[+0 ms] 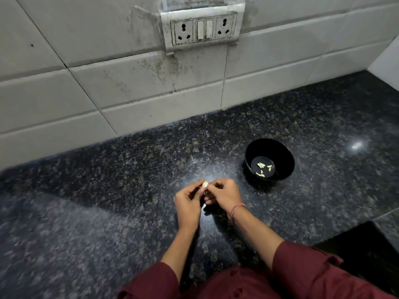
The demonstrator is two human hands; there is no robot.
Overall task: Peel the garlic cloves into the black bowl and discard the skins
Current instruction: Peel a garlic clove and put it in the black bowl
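Speckled granite counter, stained tile wall, socket panel; left grip and right grip pinched garlic clove near black bowl

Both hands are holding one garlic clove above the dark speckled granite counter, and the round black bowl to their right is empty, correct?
Not empty: the head view shows peeled garlic cloves in the round black bowl. Yes, left hand and right hand hold one garlic clove above the dark speckled granite counter.
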